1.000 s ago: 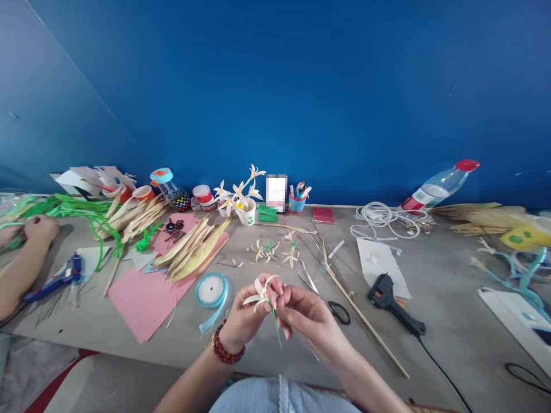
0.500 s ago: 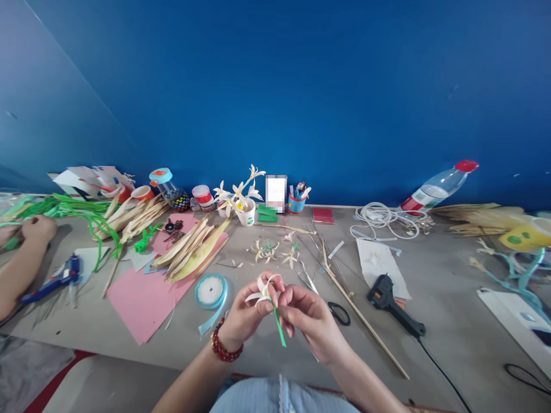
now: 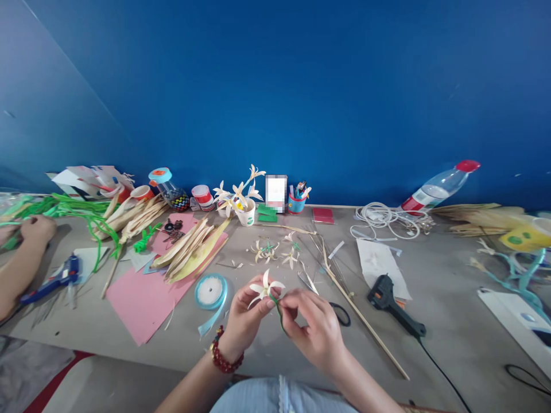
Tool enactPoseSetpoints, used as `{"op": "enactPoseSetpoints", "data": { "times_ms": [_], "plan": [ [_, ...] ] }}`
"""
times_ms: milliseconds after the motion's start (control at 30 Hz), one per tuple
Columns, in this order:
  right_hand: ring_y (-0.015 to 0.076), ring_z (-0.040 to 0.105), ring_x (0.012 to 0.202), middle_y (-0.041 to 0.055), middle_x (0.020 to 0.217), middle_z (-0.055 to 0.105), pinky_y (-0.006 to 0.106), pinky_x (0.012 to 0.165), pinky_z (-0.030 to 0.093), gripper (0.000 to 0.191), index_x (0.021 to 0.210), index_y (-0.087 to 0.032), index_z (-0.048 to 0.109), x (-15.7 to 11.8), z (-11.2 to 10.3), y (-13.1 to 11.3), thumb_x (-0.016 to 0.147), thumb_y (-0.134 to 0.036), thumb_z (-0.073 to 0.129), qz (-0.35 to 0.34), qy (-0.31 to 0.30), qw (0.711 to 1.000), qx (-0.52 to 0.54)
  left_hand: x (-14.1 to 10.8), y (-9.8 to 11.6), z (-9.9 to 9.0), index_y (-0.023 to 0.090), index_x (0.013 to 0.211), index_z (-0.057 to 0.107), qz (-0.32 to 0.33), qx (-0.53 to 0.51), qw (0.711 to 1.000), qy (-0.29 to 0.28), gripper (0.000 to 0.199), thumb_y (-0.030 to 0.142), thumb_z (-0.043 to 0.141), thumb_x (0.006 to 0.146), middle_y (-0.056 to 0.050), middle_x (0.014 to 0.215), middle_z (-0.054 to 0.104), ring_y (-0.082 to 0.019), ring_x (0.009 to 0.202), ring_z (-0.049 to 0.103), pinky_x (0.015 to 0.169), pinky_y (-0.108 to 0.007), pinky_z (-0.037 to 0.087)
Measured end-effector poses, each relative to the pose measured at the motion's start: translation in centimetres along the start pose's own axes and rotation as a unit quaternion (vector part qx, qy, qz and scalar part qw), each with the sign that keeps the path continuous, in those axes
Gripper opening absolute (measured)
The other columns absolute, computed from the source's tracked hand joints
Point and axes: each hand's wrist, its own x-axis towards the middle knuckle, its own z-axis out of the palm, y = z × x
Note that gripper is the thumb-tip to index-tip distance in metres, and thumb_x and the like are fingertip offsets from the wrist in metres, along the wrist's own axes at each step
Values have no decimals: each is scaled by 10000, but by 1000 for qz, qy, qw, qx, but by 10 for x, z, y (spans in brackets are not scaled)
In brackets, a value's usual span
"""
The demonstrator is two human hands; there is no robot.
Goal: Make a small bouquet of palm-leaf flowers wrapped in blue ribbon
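Note:
My left hand (image 3: 247,322), with a red bead bracelet on its wrist, pinches a white flower (image 3: 265,288) at its base. The petals spread out above my fingertips. A green strip (image 3: 280,319) hangs from the flower base between my hands. My right hand (image 3: 313,327) is closed on this strip, its fingertips close to the left thumb. Behind my hands lie several small cream flowers (image 3: 290,258). Left of them is a blue ribbon roll (image 3: 210,291), and right of them are scissors (image 3: 340,314), partly hidden by my right hand.
A black glue gun (image 3: 394,304) and a long stick (image 3: 374,331) lie to the right. Pink paper (image 3: 136,301), dried husks (image 3: 189,255) and a blue glue gun (image 3: 58,280) are left. A paper cup (image 3: 245,214) of flowers stands behind. Another person's arm (image 3: 21,264) rests far left.
The flower has turned, so its petals now open upward. My right hand has shifted slightly right and rolled over, and the green strip is now more hidden beside its fingers.

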Motion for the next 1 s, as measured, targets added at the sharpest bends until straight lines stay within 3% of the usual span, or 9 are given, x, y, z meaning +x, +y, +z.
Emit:
{"op": "enactPoseSetpoints", "data": {
  "times_ms": [200,367,567,700,900,1000],
  "plan": [
    [160,616,642,32,707,647,265,631,505,190,864,-204,524,-2,1,0,877,-15,525,-70,4,996,-58,-5,3,4,185,849,752,1,25,999,23,124,269,791,766,-62,951,651,-192,882,610,797,-299,504],
    [203,683,757,84,832,718,311,698,541,247,1021,-187,590,-7,-1,4,872,0,524,-93,-12,995,-27,-4,5,6,179,831,742,2,20,1000,13,145,306,783,775,-68,935,658,-193,868,606,818,-317,496],
    [175,656,675,44,780,700,283,634,521,197,977,-233,649,4,-21,6,884,-75,577,23,-3,998,63,-4,7,4,188,924,748,-19,36,999,5,172,290,773,789,-59,906,659,-187,855,605,818,-308,496],
    [185,662,755,65,844,701,280,674,514,123,917,-224,670,14,-24,5,913,-137,584,35,-45,995,87,-5,6,2,190,951,752,-29,83,996,-3,180,308,746,816,-74,977,665,-204,900,611,813,-298,500],
    [163,576,675,23,757,600,258,625,468,96,864,-213,624,15,-20,5,943,-209,570,92,-96,987,94,-5,20,8,175,817,726,11,179,984,-13,130,300,710,847,-64,961,660,-197,907,603,846,-288,486],
    [162,567,697,30,800,602,255,638,464,104,872,-214,596,15,-21,6,962,-216,545,88,-115,986,79,-4,25,11,177,839,718,13,192,981,-25,115,291,703,853,-59,939,654,-195,890,601,837,-288,481]
  ]
}}
